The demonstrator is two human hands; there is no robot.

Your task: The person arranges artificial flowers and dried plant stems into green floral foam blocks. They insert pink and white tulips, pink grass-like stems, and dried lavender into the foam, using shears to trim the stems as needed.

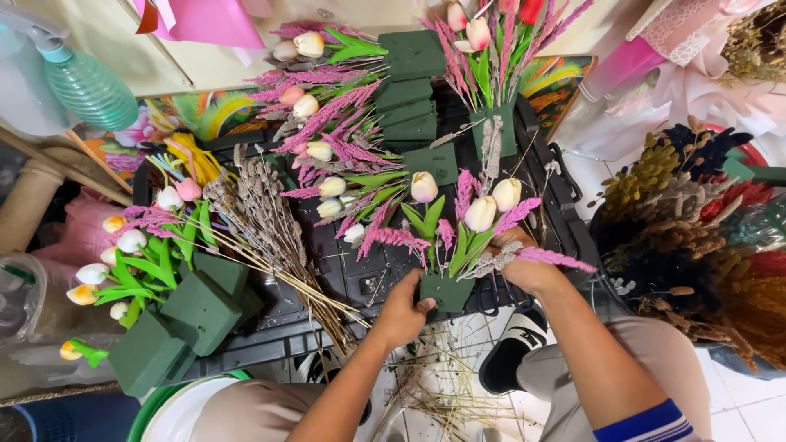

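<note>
My left hand (404, 311) grips the lower left corner of a dark green foam block (447, 291) that holds cream tulips (481, 213), green leaves and pink plume sprigs. My right hand (524, 266) reaches in from the right, its fingers among the stems and grey dried sprigs just above the block. The block rests on the near edge of a black plastic crate lid (372, 274). What the right fingers hold is hidden by the foliage.
More foam blocks (199, 307) with tulips lie at left, beside a bundle of dried grey stems (270, 221). Stacked foam blocks (409, 90) and finished arrangements stand behind. A green spray bottle (86, 86) is at top left, dried flowers (696, 213) at right, cut stems on the floor.
</note>
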